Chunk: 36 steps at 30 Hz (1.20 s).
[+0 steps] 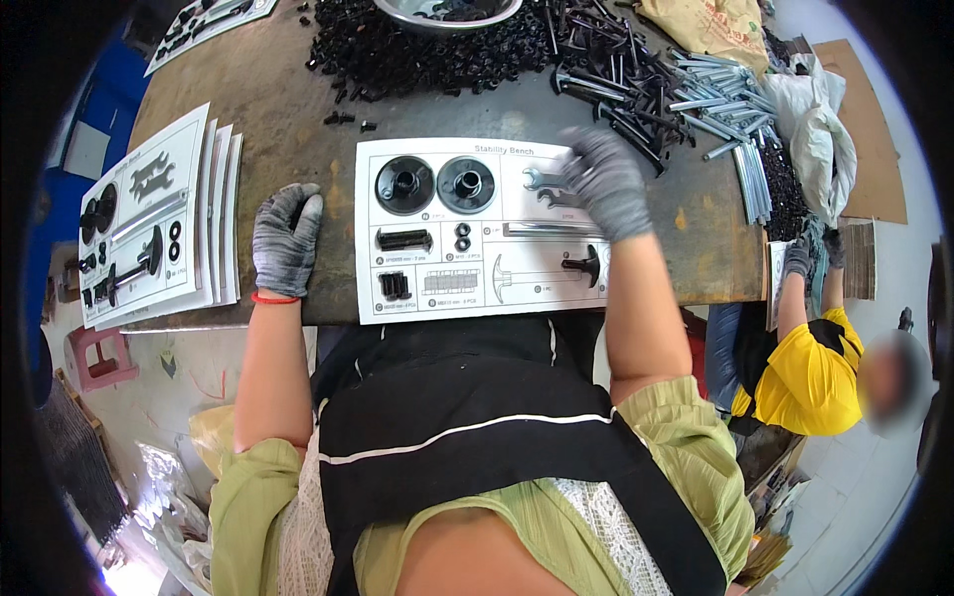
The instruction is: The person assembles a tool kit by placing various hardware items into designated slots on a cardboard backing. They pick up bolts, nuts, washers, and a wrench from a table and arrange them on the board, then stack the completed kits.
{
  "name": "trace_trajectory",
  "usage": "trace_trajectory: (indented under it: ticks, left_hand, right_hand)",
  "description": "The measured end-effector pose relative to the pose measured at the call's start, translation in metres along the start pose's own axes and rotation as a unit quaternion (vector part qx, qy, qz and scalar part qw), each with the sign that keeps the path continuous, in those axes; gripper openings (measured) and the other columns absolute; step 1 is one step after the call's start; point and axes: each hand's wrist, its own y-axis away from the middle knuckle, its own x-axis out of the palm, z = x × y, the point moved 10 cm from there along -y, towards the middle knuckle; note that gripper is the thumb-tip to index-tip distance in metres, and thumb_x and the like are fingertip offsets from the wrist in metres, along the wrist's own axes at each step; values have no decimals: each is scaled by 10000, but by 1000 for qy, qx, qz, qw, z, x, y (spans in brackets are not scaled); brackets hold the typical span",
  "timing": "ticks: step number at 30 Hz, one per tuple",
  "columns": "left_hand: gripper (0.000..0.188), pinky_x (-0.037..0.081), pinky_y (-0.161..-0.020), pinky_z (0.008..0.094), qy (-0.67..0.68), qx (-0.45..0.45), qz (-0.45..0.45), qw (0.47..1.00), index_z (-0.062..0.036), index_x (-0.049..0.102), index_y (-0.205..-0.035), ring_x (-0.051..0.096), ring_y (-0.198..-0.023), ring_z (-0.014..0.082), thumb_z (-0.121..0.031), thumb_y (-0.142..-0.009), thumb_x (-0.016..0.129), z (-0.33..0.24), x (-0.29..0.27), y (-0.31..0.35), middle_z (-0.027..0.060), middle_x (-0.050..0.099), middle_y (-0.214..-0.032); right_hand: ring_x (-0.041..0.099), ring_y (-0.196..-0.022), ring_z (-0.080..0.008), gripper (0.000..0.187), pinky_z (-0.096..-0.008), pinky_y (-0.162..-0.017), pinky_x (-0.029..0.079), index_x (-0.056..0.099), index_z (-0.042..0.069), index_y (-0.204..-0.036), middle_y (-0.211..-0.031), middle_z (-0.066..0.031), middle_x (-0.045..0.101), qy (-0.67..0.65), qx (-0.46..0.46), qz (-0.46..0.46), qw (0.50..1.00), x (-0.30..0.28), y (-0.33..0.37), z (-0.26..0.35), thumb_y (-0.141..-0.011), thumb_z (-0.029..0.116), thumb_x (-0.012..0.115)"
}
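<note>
A white parts card (477, 223) lies in front of me, with two black round discs (435, 186), black bolts (403, 239), small black nuts (462, 236), wrenches (545, 180), a metal rod (547, 229) and a black T-shaped piece (581, 264) on it. Two of its lower fields show only grey outlines. Left of the card, my left hand (285, 241) in a grey glove rests on the table, fingers curled in; whatever they might hold is hidden. My right hand (608, 182), gloved too, is over the card's upper right beside the wrenches, its fingers blurred by motion.
A stack of similar cards (164, 219) stands at the left. Along the back are heaped black bolts and nuts (417, 55), a metal bowl (447, 18), black T-shaped pieces (616, 79) and silver rods (720, 104). At the right, a person in yellow (810, 372) works with gloved hands.
</note>
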Motion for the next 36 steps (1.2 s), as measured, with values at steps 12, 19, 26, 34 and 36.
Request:
trace_trajectory:
  ticks: [12,19,26,34,36]
  left_hand:
    - [164,449,-857,308,33,-33,14,999,-1,660,-980,602,-906,214,-106,-855,643,9,8,-3,119,648,-958]
    - [145,452,-866,277,182,-142,-18,973,-14,651,-1000,598,-952,163,-65,-867,627,22,12,1,76,661,-953]
    - [318,440,-939,339,143,158,174,961,-75,621,-1081,568,-1055,209,-115,-776,696,-196,105,51,95,624,-1074]
    - [252,481,-745,404,-191,227,402,866,-94,647,-990,588,-838,281,-282,-825,614,-201,212,98,109,613,-860]
    - [226,482,-749,400,-228,238,398,856,-98,646,-957,588,-845,280,-279,-825,614,-195,222,99,98,610,-865]
  right_hand:
    - [570,-1119,-317,371,-414,-923,475,616,120,-1146,-1184,-157,607,420,163,92,888,-57,-67,-109,-800,254,604]
    - [638,-741,-219,291,-340,-712,517,632,76,-953,-833,-93,674,182,41,-128,974,-141,1,-54,-764,279,717]
    - [597,-755,-129,156,-276,-714,503,640,37,-935,-803,-30,645,-276,-55,121,952,-31,103,17,-825,133,696]
    - [637,-789,-187,270,-309,-763,504,673,20,-1011,-863,-114,667,-180,60,52,981,-18,125,-67,-846,234,669]
    - [635,-839,-233,255,-339,-799,499,673,66,-1044,-912,-127,663,-99,41,86,991,-11,124,-78,-849,230,658]
